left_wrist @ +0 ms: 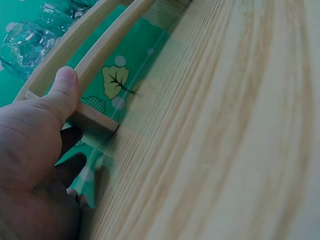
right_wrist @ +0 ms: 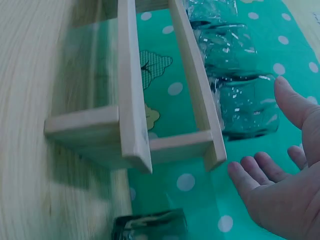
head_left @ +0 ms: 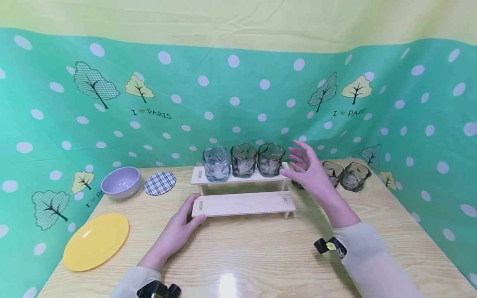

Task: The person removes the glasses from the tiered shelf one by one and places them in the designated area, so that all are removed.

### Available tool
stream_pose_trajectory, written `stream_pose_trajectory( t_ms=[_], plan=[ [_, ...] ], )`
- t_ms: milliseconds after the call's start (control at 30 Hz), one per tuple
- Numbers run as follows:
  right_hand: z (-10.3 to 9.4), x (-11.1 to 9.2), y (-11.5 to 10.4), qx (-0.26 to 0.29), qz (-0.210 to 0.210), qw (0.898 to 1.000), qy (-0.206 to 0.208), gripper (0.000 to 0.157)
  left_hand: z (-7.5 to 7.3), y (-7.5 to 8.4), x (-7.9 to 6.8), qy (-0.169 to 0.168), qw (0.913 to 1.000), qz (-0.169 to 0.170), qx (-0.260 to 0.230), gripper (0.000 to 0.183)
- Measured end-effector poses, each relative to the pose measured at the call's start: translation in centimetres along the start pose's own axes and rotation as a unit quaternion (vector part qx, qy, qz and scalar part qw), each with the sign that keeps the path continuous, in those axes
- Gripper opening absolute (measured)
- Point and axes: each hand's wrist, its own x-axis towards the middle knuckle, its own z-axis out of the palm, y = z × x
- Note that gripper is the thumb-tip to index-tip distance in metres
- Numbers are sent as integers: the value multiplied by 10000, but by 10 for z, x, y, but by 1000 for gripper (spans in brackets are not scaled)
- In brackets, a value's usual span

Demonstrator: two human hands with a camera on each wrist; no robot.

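A two-tier wooden rack (head_left: 244, 204) stands mid-table. Its upper tier holds a blue-tinted glass (head_left: 216, 164) on the left, then a grey glass (head_left: 244, 160) and another grey glass (head_left: 271, 160) at the right end. My left hand (head_left: 181, 229) grips the left end of the lower tier; in the left wrist view its thumb (left_wrist: 65, 87) lies along the front board. Fingers spread, my right hand (head_left: 307, 167) hovers beside the rightmost glass, holding nothing. The right wrist view shows the thumb close to that glass (right_wrist: 248, 106).
Behind my right arm, smoky glasses (head_left: 355, 176) stand on the table, partly hidden. To the left are a purple bowl (head_left: 121, 182), a checked round coaster (head_left: 160, 183) and a yellow plate (head_left: 96, 242). A green dotted cloth (head_left: 238, 95) hangs along the table's back and sides.
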Motion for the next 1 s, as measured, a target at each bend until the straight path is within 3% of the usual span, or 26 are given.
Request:
stream_pose_trajectory(
  t_ms=[500, 1000],
  plan=[
    [26, 12, 2, -66, 79, 9999, 48, 113, 1, 0, -1, 18, 10000, 18, -2, 69],
    [35, 17, 7, -304, -42, 9995, -36, 117, 2, -1, 0, 13, 10000, 43, -89, 68]
  ],
)
